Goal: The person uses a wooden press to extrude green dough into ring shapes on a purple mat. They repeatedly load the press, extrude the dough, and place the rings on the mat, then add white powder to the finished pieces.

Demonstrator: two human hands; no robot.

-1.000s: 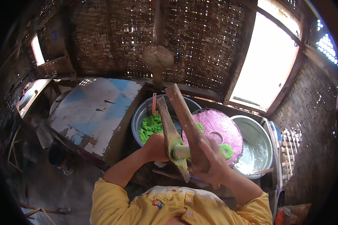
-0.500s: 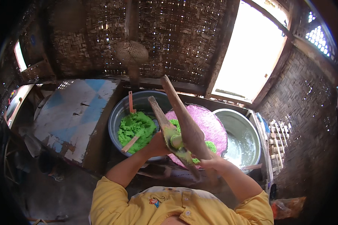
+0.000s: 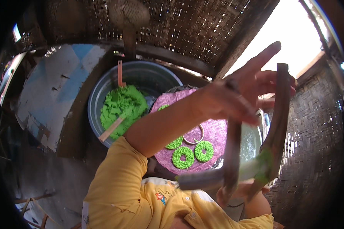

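Note:
A wooden dough press (image 3: 278, 122) with two long handles and a short cylinder is tilted on its side at the right, green dough smeared on one handle. My right hand (image 3: 241, 189) is closed round its lower end, partly hidden behind the wood. My left hand (image 3: 239, 91) reaches across to the handles' upper ends, its fingers spread and a little blurred. Below my left forearm, several lacy green dough rings (image 3: 182, 157) lie on a pink sheet (image 3: 214, 131). A thin pale hoop (image 3: 202, 133) rests among them.
On the left, a large grey basin (image 3: 93, 97) holds a mound of green dough (image 3: 122, 105) with a wooden paddle (image 3: 111, 129) stuck in it. A tub of water (image 3: 250, 143) is partly hidden behind the press. A worn blue-and-white board (image 3: 61, 91) stands far left.
The press has moved right and tipped onto its side, uncovering the dough rings. My left hand has left the press's middle and swung right across the pink sheet. The view has shifted.

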